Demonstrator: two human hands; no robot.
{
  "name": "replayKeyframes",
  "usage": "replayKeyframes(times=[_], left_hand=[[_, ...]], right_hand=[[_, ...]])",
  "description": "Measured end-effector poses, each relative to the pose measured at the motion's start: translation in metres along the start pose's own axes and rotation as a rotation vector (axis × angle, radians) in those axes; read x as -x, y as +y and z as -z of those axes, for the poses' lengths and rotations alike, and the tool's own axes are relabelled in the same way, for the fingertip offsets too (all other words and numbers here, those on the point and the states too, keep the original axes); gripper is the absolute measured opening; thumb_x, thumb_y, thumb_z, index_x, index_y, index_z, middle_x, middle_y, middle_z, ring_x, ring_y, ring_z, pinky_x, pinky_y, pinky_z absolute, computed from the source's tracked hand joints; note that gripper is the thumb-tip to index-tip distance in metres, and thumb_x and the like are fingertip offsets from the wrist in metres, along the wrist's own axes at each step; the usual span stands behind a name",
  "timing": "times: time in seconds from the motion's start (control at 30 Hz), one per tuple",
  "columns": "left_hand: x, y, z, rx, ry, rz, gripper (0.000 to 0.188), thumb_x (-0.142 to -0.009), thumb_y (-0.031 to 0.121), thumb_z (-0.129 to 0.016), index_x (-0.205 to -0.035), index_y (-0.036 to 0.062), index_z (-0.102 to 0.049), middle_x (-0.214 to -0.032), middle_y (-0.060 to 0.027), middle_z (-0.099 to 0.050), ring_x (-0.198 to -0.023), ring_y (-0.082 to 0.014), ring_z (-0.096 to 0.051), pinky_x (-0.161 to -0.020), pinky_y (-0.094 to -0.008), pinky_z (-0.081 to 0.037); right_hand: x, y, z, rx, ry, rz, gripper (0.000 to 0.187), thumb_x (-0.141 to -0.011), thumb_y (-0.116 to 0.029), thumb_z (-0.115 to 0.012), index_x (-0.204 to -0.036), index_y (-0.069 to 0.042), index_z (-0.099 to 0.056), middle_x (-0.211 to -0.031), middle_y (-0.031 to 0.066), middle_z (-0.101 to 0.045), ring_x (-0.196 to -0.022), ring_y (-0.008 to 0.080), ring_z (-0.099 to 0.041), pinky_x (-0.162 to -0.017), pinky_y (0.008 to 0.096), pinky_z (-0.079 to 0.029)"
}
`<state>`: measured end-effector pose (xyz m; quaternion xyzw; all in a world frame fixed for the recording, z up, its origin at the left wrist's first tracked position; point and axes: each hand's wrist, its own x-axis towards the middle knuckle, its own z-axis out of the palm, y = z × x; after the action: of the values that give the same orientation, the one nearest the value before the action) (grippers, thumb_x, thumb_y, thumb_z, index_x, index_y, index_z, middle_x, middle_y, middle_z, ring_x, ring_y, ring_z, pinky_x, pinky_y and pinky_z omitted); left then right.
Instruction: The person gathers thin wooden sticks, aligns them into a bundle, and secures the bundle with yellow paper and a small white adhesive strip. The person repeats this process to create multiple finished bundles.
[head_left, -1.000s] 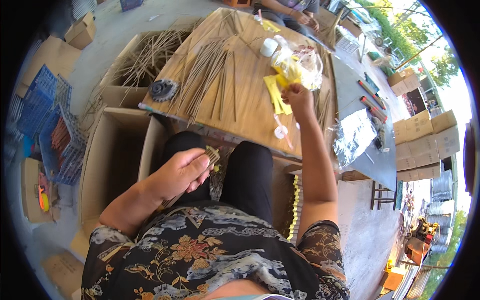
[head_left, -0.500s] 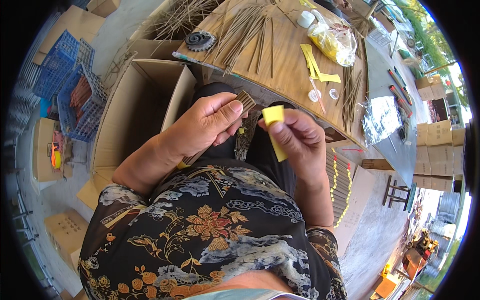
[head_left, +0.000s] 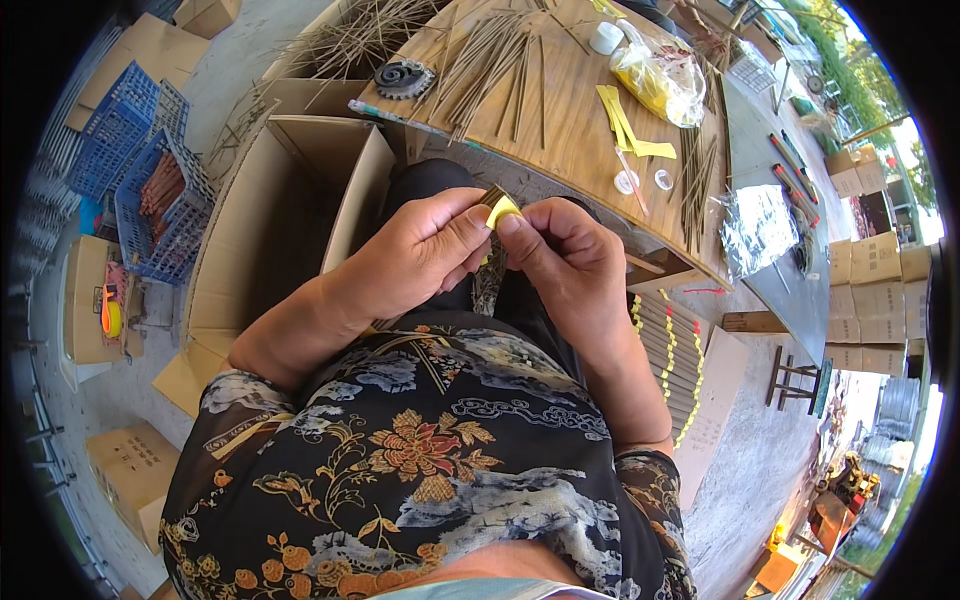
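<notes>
- One small yellow paper strip (head_left: 502, 211) sits pinched between both hands, held over the person's lap just below the near edge of the wooden table (head_left: 570, 150).
- It wraps the end of a thin bundle of brown sticks (head_left: 489, 197), of which only the tip shows above the fingers.
- Left hand (head_left: 418, 255): fingers curled together around the bundle, thumb pressed against the yellow strip.
- Right hand (head_left: 565, 262): thumb and forefinger pinch the strip from the other side, the remaining fingers folded loosely (their tips are hidden behind the hand).
- Both hands touch at the strip.
- On the table beyond lie loose brown sticks (head_left: 495, 70) fanned out, more yellow strips (head_left: 625, 125), a clear bag of yellow material (head_left: 662, 75), a white round lid (head_left: 606, 37) and a dark coiled disc (head_left: 404, 78).
- An open cardboard box (head_left: 285, 215) stands at the person's left, touching the table's side.
- Blue plastic crates (head_left: 135, 170) lie further left on the floor.
- Finished rows of banded bundles (head_left: 672, 350) rest at the person's right, near the knee.
</notes>
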<state>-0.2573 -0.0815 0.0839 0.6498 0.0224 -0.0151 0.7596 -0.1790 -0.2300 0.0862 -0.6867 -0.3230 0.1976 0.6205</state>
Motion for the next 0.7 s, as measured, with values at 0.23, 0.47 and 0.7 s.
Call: replayKeyframes(times=[0.23,0.47,0.7], left_hand=[[0.000,-0.003,0.001,0.039,-0.021,-0.006,0.036,-0.094,0.026,-0.036,-0.113,-0.0027,-0.044,-0.067,0.0008,-0.046,-0.053,-0.0023,-0.038,-0.046,-0.0150,-0.033],[0.000,-0.005,-0.004,0.003,0.022,-0.056,0.045,-0.095,0.036,-0.029,-0.118,0.0008,-0.043,-0.067,-0.0015,-0.047,-0.052,-0.0036,-0.037,-0.047,-0.0153,-0.030],[-0.002,0.000,-0.010,-0.105,0.039,-0.091,0.042,-0.095,0.034,-0.030,-0.116,0.0005,-0.045,-0.068,-0.0009,-0.047,-0.052,-0.0037,-0.036,-0.046,-0.0153,-0.030]], right_hand=[[-0.001,-0.004,0.001,0.018,-0.007,-0.031,0.015,-0.083,-0.012,-0.060,-0.075,0.000,-0.057,-0.064,-0.0021,-0.054,-0.059,0.0022,-0.045,-0.052,0.0155,-0.037],[-0.002,-0.004,0.000,-0.066,0.024,0.017,0.014,-0.081,-0.012,-0.063,-0.074,0.000,-0.059,-0.063,-0.0017,-0.055,-0.058,0.0016,-0.044,-0.050,0.0163,-0.037],[-0.004,-0.008,0.006,-0.039,-0.007,-0.075,0.017,-0.081,-0.013,-0.063,-0.074,0.002,-0.058,-0.061,-0.0019,-0.053,-0.059,0.0013,-0.043,-0.051,0.0184,-0.038]])
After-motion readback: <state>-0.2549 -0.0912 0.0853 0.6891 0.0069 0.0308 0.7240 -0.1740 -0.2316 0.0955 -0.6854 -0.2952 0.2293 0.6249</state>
